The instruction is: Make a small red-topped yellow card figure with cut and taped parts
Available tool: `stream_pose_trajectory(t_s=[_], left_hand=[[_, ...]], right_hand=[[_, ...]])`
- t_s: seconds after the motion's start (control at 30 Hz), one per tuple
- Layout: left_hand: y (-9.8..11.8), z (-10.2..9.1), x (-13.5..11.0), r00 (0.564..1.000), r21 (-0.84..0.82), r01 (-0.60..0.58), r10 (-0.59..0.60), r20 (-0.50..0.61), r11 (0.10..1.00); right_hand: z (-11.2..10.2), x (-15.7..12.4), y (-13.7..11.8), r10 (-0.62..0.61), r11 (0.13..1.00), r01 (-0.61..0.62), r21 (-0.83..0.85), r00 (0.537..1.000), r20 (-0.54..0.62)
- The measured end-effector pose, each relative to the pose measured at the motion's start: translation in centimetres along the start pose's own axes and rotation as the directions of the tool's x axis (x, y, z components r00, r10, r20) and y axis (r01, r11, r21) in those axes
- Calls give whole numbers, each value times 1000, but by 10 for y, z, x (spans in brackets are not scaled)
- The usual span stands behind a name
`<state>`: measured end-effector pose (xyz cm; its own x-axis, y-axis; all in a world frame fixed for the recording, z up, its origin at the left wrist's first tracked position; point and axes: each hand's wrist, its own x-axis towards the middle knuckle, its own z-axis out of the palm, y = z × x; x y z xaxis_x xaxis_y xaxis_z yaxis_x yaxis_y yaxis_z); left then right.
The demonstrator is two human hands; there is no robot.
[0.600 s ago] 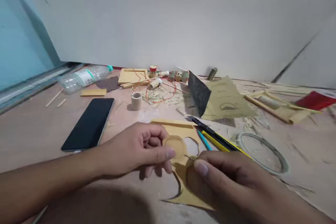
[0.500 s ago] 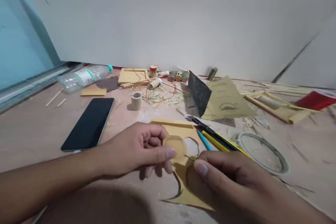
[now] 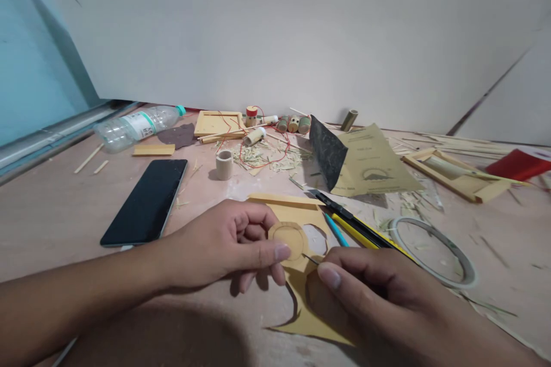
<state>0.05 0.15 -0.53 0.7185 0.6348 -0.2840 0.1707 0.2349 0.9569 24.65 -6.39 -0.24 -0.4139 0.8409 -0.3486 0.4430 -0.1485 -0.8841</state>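
My left hand [image 3: 241, 246] pinches a round tan paper disc [image 3: 289, 242] with a circle drawn inside its edge. My right hand [image 3: 370, 292] is closed on a thin, dark, pointed tool [image 3: 310, 259]; its tip is at the disc's lower right edge, and the rest is hidden in the fingers. Beneath both hands lies a tan paper sheet [image 3: 321, 324] with rounded holes cut in it. A teal pen [image 3: 336, 230], a black utility knife [image 3: 350, 215] and a yellow stick-like item [image 3: 350, 230] lie just beyond my right hand.
A phone [image 3: 146, 200], a plastic bottle [image 3: 140, 126] and a short bamboo cup [image 3: 224, 165] are on the left. Sandpaper [image 3: 370, 163] stands folded behind the knife. To the right are a tape roll [image 3: 434, 249] and a wooden frame [image 3: 456, 175]. Shavings [image 3: 279, 157] and red string lie behind.
Both hands stay almost in place, with the disc and the pointed tool in nearly the same position. The view has shifted very slightly.
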Motion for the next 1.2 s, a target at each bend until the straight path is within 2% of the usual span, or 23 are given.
stream_pose_trajectory(t_s=[0.27,0.53,0.8,1.03,1.2], left_hand=[[-3,0,0,1000,-16,-23,23,7,1000],[-5,-1,0,1000,-59,-22,22,4,998],[-4,-1,2,1000,-48,-23,23,4,999],[-4,0,0,1000,-50,-13,13,5,999],[-4,0,0,1000,-59,-5,5,1,998]], right_hand=[[0,-2,-1,4,998,-4,68,1000,-3],[4,-2,-2,71,956,-44,292,994,-82],[2,-3,-10,143,946,-124,299,989,-39],[4,-1,-6,125,951,-110,290,992,-33],[6,-2,-5,112,968,-92,235,991,-75]])
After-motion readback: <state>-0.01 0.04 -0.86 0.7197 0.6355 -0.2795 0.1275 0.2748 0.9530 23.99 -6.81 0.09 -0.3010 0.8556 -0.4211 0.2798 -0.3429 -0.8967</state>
